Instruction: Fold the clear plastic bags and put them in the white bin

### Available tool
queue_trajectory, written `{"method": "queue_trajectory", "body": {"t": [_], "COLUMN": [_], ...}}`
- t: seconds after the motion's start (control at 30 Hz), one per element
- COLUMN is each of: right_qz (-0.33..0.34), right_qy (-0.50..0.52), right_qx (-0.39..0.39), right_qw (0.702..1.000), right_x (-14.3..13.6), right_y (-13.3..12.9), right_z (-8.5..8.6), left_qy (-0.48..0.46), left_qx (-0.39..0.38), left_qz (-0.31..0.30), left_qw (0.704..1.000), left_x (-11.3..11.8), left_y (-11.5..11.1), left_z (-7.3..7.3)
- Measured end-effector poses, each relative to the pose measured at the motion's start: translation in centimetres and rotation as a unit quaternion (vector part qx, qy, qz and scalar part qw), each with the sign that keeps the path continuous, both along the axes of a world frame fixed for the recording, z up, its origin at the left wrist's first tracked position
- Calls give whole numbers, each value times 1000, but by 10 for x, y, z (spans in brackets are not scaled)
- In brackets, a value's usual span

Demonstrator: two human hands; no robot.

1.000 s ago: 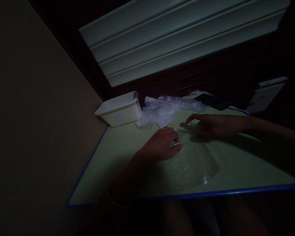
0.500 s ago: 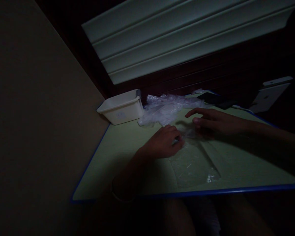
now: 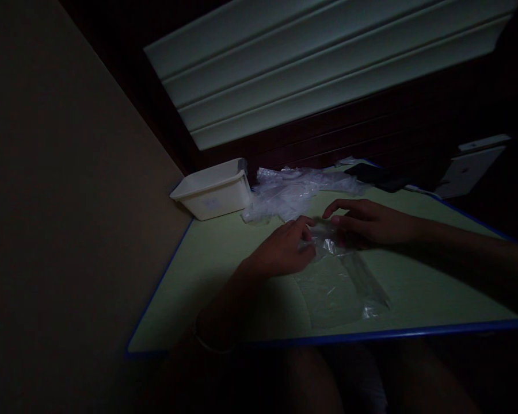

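A clear plastic bag (image 3: 332,293) lies on the green tabletop, its near end close to the blue edge. Its far end is raised and crumpled between my two hands. My left hand (image 3: 285,247) has its fingers curled around the left side of that end, with plastic showing between thumb and fingers. On the other side, my right hand (image 3: 366,223) holds the crumpled plastic with its lower fingers. The right index finger is arched and stands apart from the thumb. Dim light hides the exact contact of the fingertips.
A heap of clear plastic bags (image 3: 289,192) lies behind my hands. Left of it stands a white plastic bin (image 3: 218,195) by the wall. A dark flat object (image 3: 380,177) rests at the back right. Beyond the table's right edge is a white box (image 3: 470,169).
The bag's far end has lifted and its right side has folded into a standing crease. My left fingers have spread a little; my right hand has shifted slightly left and down.
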State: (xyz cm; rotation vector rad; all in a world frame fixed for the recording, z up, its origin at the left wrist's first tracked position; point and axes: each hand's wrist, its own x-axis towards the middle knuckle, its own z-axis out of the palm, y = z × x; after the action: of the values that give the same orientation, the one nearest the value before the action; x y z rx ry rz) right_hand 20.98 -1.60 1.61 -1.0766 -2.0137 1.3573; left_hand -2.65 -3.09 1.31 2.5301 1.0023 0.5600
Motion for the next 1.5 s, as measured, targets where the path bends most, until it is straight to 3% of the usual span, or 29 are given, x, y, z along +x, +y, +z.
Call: {"method": "queue_trajectory", "body": {"t": [0.17,0.43,0.67,0.93,1.1,1.33,1.5], "right_qz": [13,24,-65,2,5,11,20], "right_qy": [-2,4,7,-2,-3,-14,-1], "right_qx": [-2,3,73,30,36,40,31], "right_qw": [1000,1000,995,1000,999,999,999], "right_x": [-1,-1,3,4,4,4,4], "right_y": [-1,-2,5,6,5,6,7], "right_z": [0,2,-3,-8,-6,-8,-10], "left_qy": [-35,-35,-4,-45,-53,-60,-110], "left_qx": [31,45,67,60,24,32,-15], "left_qz": [26,19,-8,32,59,46,71], "left_qw": [999,998,998,997,997,997,991], "left_x": [3,9,8,11,13,13,15], "left_y": [4,9,10,11,11,13,16], "left_z": [-5,-15,-16,-21,-19,-20,-24]}}
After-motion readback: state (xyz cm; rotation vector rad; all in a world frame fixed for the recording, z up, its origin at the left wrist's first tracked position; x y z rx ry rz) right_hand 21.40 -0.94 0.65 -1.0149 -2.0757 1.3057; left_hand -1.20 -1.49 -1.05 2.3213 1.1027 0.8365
